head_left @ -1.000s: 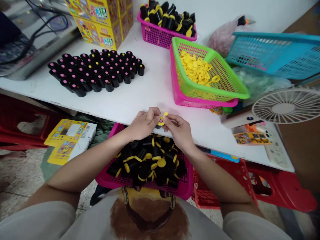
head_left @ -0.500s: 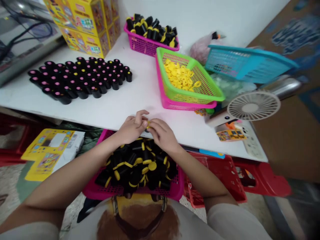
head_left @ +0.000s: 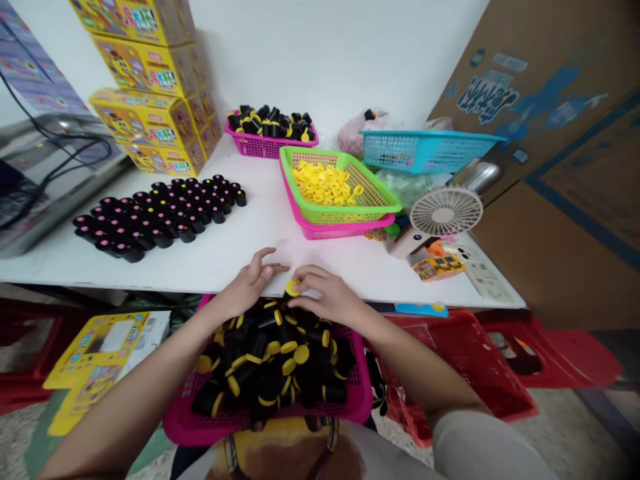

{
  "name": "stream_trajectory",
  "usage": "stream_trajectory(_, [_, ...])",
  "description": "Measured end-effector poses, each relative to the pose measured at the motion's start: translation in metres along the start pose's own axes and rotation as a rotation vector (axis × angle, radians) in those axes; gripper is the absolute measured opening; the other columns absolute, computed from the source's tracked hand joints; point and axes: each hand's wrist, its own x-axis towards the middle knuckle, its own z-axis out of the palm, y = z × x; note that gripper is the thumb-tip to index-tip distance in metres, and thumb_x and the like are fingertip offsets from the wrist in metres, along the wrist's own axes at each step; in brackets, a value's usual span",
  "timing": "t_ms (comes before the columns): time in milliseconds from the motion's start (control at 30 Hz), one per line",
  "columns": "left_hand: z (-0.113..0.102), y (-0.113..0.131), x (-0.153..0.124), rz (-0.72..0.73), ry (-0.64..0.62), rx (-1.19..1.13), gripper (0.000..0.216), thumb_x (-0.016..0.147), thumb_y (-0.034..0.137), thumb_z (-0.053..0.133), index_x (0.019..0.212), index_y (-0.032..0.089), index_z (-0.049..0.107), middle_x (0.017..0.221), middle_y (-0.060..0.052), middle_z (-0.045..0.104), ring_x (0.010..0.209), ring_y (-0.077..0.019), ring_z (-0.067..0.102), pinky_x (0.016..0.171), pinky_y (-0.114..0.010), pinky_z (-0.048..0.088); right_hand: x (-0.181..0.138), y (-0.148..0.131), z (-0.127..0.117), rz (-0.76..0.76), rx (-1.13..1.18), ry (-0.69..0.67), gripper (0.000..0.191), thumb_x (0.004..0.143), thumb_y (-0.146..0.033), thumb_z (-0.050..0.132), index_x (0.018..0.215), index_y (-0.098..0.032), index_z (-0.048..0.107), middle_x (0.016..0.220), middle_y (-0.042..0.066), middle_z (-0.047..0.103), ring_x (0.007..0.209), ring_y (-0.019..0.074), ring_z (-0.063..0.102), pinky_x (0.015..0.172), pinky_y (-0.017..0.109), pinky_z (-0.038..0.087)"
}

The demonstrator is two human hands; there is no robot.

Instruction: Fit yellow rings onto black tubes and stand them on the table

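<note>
My right hand [head_left: 330, 293] grips a small black cylinder with a yellow cap [head_left: 293, 288] between thumb and fingers, cap side up, at the table's front edge. Just left of it, my left hand [head_left: 249, 283] holds nothing, its fingers apart and pointing toward the right hand. Below both hands, a magenta basket [head_left: 361, 393] is heaped with black cylinders with yellow caps [head_left: 280, 353]. Beyond the hands, a green basket [head_left: 377, 193] contains loose yellow ring-like pieces [head_left: 325, 183].
Black cylinders with mostly pink centres [head_left: 160, 213] stand in rows on the white table [head_left: 235, 247]. Yellow boxes [head_left: 155, 120] are stacked behind them. Another magenta basket [head_left: 255, 147] sits by the wall. A fan [head_left: 445, 212] and blue basket [head_left: 435, 150] are at right.
My hands have moved apart. The left has let go and its fingers have spread, while the right keeps the capped cylinder. The camera view has tilted up.
</note>
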Motion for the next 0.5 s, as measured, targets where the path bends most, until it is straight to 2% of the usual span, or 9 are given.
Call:
stream_trajectory(67, [-0.012,0.000,-0.001,-0.013,0.042,-0.027,0.052,0.102,0.060,0.033,0.141,0.025,0.036,0.133,-0.013,0.072,0.131,-0.0261,0.063,0.112,-0.048,0.046,-0.010,-0.019,-0.022,0.025,0.014,-0.081,0.025,0.089,-0.036,0.078,0.107,-0.021,0.072,0.120,0.010,0.070,0.114,0.0206,0.069,0.101,0.034,0.058])
stream_trajectory(133, [-0.031,0.001,0.005,-0.004,0.115,0.072,0.042,0.101,0.055,0.039,0.128,0.025,0.051,0.129,-0.010,0.073,0.121,-0.0266,0.067,0.104,-0.044,0.052,-0.011,-0.035,-0.048,0.002,-0.034,-0.079,0.034,0.086,-0.037,0.081,0.116,-0.023,0.072,0.127,0.010,0.070,0.118,0.0227,0.069,0.103,0.035,0.058])
stream_trajectory(200, [-0.053,0.003,0.022,0.035,0.208,0.262,0.032,0.099,0.045,0.044,0.116,0.024,0.061,0.123,-0.008,0.073,0.112,-0.0266,0.068,0.099,-0.042,0.053,0.004,-0.041,-0.077,-0.033,-0.134,0.070,0.024,0.090,-0.034,0.077,0.112,-0.026,0.074,0.120,0.008,0.074,0.114,0.0233,0.070,0.102,0.037,0.058])
stream_trajectory(267, [-0.074,0.006,0.046,0.060,0.307,0.474,0.025,0.097,0.032,0.049,0.112,0.023,0.066,0.119,-0.008,0.072,0.110,-0.0263,0.065,0.103,-0.042,0.050,0.035,-0.030,-0.107,-0.003,-0.280,0.250,0.010,0.096,-0.030,0.067,0.099,-0.026,0.075,0.103,0.006,0.077,0.100,0.0224,0.073,0.094,0.038,0.059])
stream_trajectory(333, [-0.091,0.006,0.072,0.029,0.400,0.619,0.024,0.096,0.023,0.052,0.113,0.021,0.068,0.122,-0.008,0.068,0.119,-0.0282,0.057,0.110,-0.048,0.044,0.077,-0.003,-0.133,0.173,-0.467,0.313,0.015,0.096,-0.028,0.062,0.092,-0.022,0.076,0.098,0.007,0.077,0.092,0.0227,0.073,0.086,0.038,0.059])
stream_trajectory(367, [-0.097,0.005,0.085,0.000,0.442,0.654,0.024,0.097,0.022,0.052,0.113,0.021,0.069,0.123,-0.009,0.065,0.124,-0.0300,0.052,0.112,-0.053,0.040,0.098,0.014,-0.143,0.296,-0.556,0.225,0.014,0.094,-0.027,0.065,0.092,-0.021,0.077,0.098,0.007,0.078,0.090,0.0230,0.073,0.085,0.038,0.059])
stream_trajectory(433, [-0.105,0.001,0.108,-0.070,0.509,0.697,0.021,0.097,0.021,0.057,0.112,0.020,0.070,0.124,-0.009,0.061,0.130,-0.0331,0.044,0.113,-0.060,0.033,0.134,0.050,-0.154,0.538,-0.700,-0.089,0.013,0.083,-0.024,0.076,0.094,-0.020,0.080,0.096,0.007,0.078,0.087,0.0240,0.073,0.087,0.038,0.058])
stream_trajectory(500, [-0.108,-0.006,0.126,-0.137,0.546,0.740,0.016,0.094,0.021,0.063,0.108,0.018,0.071,0.122,-0.010,0.058,0.131,-0.0342,0.040,0.112,-0.061,0.030,0.158,0.080,-0.155,0.677,-0.749,-0.387,0.022,0.073,-0.017,0.081,0.094,-0.021,0.082,0.093,0.006,0.079,0.085,0.0246,0.074,0.085,0.038,0.058])
